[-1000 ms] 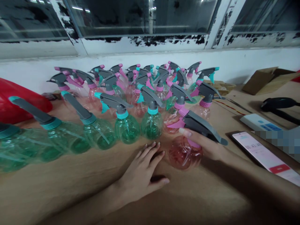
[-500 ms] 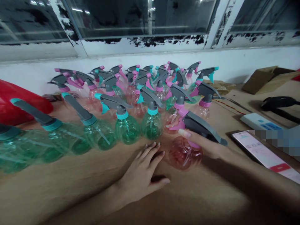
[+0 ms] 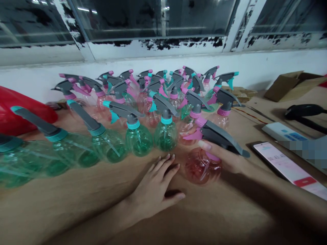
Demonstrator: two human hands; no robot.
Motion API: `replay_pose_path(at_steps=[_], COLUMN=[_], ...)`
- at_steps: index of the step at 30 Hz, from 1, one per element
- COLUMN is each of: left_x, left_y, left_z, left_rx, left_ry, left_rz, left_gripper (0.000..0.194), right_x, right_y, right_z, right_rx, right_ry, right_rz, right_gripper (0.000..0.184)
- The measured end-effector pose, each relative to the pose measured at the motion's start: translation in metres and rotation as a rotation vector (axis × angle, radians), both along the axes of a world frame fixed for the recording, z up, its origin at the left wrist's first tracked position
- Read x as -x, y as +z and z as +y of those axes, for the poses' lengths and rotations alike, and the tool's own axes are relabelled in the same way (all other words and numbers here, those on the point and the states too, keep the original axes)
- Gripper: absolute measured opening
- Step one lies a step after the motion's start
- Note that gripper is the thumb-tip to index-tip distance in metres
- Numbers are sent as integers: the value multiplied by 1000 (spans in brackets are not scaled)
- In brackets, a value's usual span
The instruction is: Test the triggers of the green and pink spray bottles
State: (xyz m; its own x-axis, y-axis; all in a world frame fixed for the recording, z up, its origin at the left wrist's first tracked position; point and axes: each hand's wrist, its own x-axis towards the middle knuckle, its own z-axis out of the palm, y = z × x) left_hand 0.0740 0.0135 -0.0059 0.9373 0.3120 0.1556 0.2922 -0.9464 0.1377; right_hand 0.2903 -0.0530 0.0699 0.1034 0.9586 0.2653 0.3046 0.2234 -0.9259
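My right hand (image 3: 224,158) is wrapped round the neck of a pink spray bottle (image 3: 203,166) with a grey trigger head and pink nozzle; the bottle stands on the brown table (image 3: 76,200) near its front. My left hand (image 3: 155,187) lies flat on the table just left of that bottle, fingers stretched out, holding nothing. Right behind my fingertips stand green spray bottles (image 3: 139,137) in a row, and behind them a crowd of several pink and green bottles (image 3: 173,92) reaches back to the wall.
A phone (image 3: 288,168) with a lit screen lies at the right. Behind it are a white device (image 3: 281,131), a black tool (image 3: 304,110) and a cardboard box (image 3: 293,83). A red plastic thing (image 3: 22,109) sits at the far left.
Almost nothing differs: my right hand has shifted the pink bottle very slightly on the table. The left hand stays flat where it was.
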Motion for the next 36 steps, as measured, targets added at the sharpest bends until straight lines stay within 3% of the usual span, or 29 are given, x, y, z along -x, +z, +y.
replay_pose_path(at_steps=[6,36], left_x=[0,0], left_y=[0,2], left_z=[0,-1], left_rx=[-3,3], left_ry=[0,3], left_rz=[5,8], left_gripper=[67,67], right_x=[-1,-2], right_y=[-5,2], right_z=[3,0], right_rx=[-97,-34], right_ry=[-66,-17], right_rz=[-37,-54], right_gripper=[36,33])
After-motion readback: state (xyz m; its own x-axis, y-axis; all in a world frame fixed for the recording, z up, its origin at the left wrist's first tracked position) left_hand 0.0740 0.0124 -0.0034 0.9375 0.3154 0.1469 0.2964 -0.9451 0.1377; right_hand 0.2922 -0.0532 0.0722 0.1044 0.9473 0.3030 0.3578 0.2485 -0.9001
